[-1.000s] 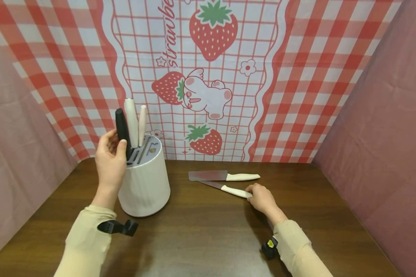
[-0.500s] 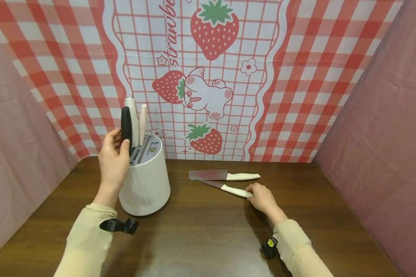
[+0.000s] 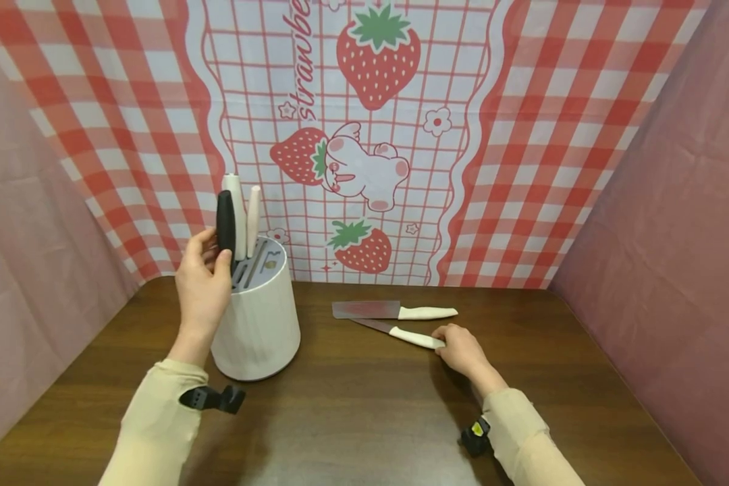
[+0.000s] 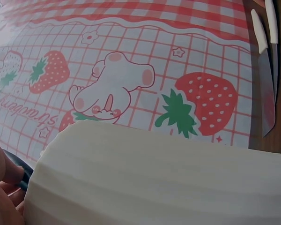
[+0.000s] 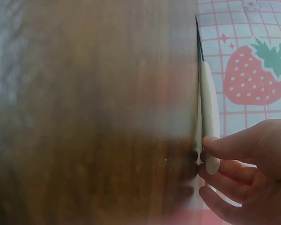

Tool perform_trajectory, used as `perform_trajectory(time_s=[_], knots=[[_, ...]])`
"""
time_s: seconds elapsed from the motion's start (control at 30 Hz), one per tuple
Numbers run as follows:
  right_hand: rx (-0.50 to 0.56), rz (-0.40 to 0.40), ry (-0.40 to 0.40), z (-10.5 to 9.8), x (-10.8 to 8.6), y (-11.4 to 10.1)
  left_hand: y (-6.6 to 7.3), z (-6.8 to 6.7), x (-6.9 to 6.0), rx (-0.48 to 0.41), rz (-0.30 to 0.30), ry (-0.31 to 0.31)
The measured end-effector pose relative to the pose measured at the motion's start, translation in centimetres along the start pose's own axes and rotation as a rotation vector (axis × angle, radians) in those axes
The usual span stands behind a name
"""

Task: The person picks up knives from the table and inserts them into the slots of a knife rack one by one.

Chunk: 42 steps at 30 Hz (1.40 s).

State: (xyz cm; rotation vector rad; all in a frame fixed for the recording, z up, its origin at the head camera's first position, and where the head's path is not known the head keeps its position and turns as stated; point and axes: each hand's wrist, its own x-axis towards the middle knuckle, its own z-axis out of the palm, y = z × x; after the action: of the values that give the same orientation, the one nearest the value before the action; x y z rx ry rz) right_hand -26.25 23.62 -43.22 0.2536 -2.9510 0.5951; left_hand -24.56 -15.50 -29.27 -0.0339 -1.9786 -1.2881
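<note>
In the head view, my left hand (image 3: 203,287) pinches the lower handle of a black-handled knife (image 3: 225,219) between thumb and fingers. The knife stands upright at the near left of the white knife block (image 3: 258,337); its blade is hidden. Only part of that hand (image 4: 2,187) shows in the left wrist view, behind the block's ribbed wall (image 4: 150,178). My right hand (image 3: 462,349) pinches the handle end of a small white-handled knife (image 3: 416,337) lying on the table. In the right wrist view, thumb and fingertips hold this white handle (image 5: 209,103).
A broad-bladed knife (image 3: 367,310) with a white handle lies just behind the small one, whose tip meets its blade. Two pale handles (image 3: 253,219) rise from the block. Behind the brown table (image 3: 352,418) hangs a strawberry-print cloth (image 3: 492,135), with pink cloth at both sides.
My left hand and the black-handled knife have shifted slightly right and come more upright at the block. The right hand and the two knives on the table stay in place.
</note>
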Motion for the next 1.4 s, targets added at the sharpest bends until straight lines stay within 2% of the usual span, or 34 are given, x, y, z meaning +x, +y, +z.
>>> perform_trajectory(time_s=[0.4, 0.67, 0.83, 1.0, 1.23, 1.4], knots=[[0.009, 0.004, -0.029, -0.4, -0.4, -0.1, 0.0, -0.1, -0.5, 0.018, 0.029, 0.083], [0.051, -0.051, 0.005, -1.0, -0.7, -0.5, 0.1, -0.3, -0.9, 0.030, 0.052, 0.099], [0.084, -0.084, 0.022, -1.2, -0.9, -0.7, 0.1, -0.5, -1.2, 0.011, 0.100, 0.100], [0.119, -0.079, 0.015, -1.3, -1.2, -0.6, 0.2, -0.6, -1.7, 0.010, 0.164, 0.098], [0.155, -0.089, 0.007, -1.8, -1.8, -1.0, 0.7, -0.6, -2.0, 0.028, 0.239, 0.131], [0.186, -0.099, -0.008, -2.5, -2.2, -1.5, 1.1, -0.3, -2.3, 0.029, 0.294, 0.129]])
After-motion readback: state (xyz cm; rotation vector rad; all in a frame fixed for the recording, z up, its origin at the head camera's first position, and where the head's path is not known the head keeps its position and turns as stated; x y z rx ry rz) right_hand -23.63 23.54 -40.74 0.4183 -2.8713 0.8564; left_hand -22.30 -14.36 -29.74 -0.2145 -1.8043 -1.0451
